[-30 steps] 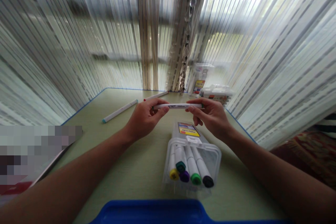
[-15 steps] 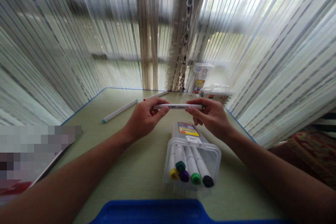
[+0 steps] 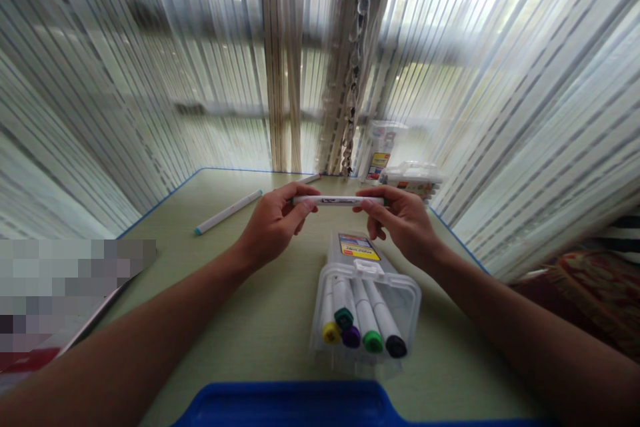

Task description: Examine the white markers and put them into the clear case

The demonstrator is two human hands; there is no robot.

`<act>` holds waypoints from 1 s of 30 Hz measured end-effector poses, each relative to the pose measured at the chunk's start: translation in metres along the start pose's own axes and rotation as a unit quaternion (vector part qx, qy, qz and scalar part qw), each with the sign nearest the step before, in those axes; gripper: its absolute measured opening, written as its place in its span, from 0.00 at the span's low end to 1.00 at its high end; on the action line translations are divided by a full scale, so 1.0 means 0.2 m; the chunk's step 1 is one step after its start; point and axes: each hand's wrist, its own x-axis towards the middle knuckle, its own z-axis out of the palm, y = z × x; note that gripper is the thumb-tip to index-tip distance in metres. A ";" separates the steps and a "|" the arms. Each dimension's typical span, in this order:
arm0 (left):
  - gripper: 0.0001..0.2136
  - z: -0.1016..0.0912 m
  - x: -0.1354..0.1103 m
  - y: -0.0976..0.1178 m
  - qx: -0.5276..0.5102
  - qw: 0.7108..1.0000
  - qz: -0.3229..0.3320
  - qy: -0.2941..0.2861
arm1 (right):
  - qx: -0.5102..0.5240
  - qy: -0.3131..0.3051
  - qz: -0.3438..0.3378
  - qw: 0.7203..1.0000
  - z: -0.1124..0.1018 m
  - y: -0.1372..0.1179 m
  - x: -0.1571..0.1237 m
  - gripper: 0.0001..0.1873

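Observation:
Both hands hold one white marker (image 3: 338,201) level above the green table (image 3: 240,320). My left hand (image 3: 274,223) pinches its left end with thumb and fingers closed. My right hand (image 3: 403,221) pinches the right end the same way. Just below them lies a clear plastic case (image 3: 367,297) with several markers inside, their yellow, teal, purple, green and black caps facing me.
A white pen with a teal tip (image 3: 228,211) lies on the table to the left, and another pen (image 3: 310,179) shows behind my left hand. Clear marker boxes (image 3: 410,177) stand at the back right by the curtains. A blue tray edge (image 3: 285,403) fills the near side.
The hands and marker have risen very slightly; my left fingers have shifted a little on the marker's end. Nothing else has moved.

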 end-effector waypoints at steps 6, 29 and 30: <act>0.12 0.00 0.01 -0.01 -0.047 0.999 -0.004 0.004 | 0.027 -0.013 0.007 1.000 -0.01 0.01 0.00 0.13; 0.12 0.01 0.00 0.00 0.002 1.000 0.006 0.013 | -0.021 -0.011 -0.007 1.000 -0.01 0.00 -0.01 0.20; 0.12 0.01 0.00 0.00 0.000 1.000 0.007 0.011 | -0.022 -0.011 -0.007 1.000 -0.01 0.00 -0.01 0.20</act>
